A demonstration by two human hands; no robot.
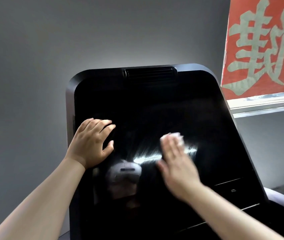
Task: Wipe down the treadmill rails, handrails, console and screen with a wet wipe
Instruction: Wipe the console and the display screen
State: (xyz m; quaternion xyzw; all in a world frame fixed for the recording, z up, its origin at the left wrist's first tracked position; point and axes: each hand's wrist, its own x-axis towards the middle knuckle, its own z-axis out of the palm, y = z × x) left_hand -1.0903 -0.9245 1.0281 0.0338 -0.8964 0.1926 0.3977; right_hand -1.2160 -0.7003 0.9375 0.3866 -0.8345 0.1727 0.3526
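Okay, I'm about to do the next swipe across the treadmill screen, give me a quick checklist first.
1. Wipe under right hand: ok.
2. Wipe touching screen: ok.
3. Left hand flat on the screen, bracing it: ok.
4. Wet streaks beside the wipe, so it still wets: ok.
5. Upper screen wiped: cannot tell.
6. Vent at top wiped: cannot tell.

A glossy black screen [155, 110] tilts back, streaked with wet smears near its middle. A crumpled white wet wipe [178, 138] lies pressed against the glass there.
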